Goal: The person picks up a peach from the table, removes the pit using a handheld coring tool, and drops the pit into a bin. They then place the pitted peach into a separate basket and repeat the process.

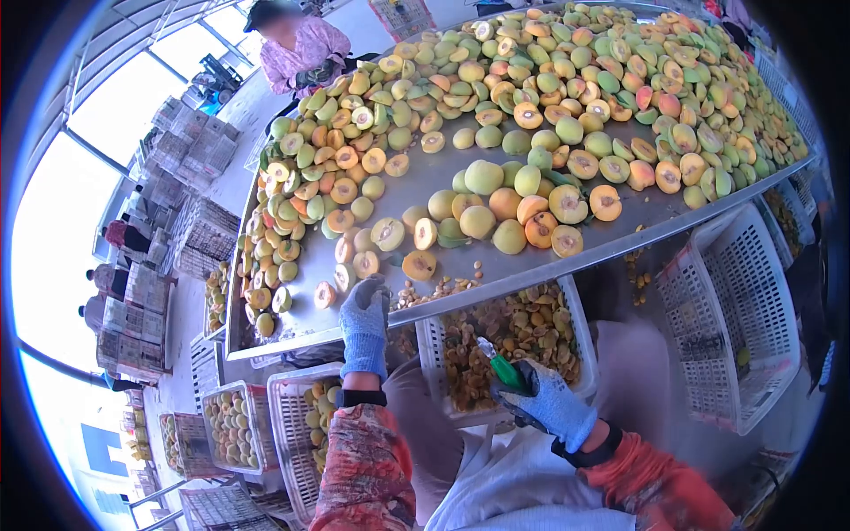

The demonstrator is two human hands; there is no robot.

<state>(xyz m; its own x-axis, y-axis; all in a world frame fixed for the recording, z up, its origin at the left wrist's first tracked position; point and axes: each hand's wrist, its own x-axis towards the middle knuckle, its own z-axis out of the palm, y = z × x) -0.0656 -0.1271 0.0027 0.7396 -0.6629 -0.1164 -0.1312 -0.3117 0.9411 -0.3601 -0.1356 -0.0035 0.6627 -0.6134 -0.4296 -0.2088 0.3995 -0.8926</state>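
My left hand (365, 326), in a blue-grey glove with dark fingertips, is at the near edge of the metal table (425, 181). Its fingers are curled together beside cut peach halves (419, 265); whatever they hold, if anything, is hidden. In my right hand (551, 403), also gloved, is a green-handled tool (506, 372) with a short metal tip. The tool points up and left over a white crate (580, 310) of pits and fruit scraps. Small loose pits (443, 288) lie along the table's edge near my left hand. Whole and halved peaches (482, 177) cover much of the tabletop.
A raised metal rim (620, 246) edges the table. White plastic crates stand right (735, 319) and left (305, 389) of my legs; the left one holds fruit. Another person (305, 49) stands at the table's far left. Stacked crates (133, 305) and more people are farther left.
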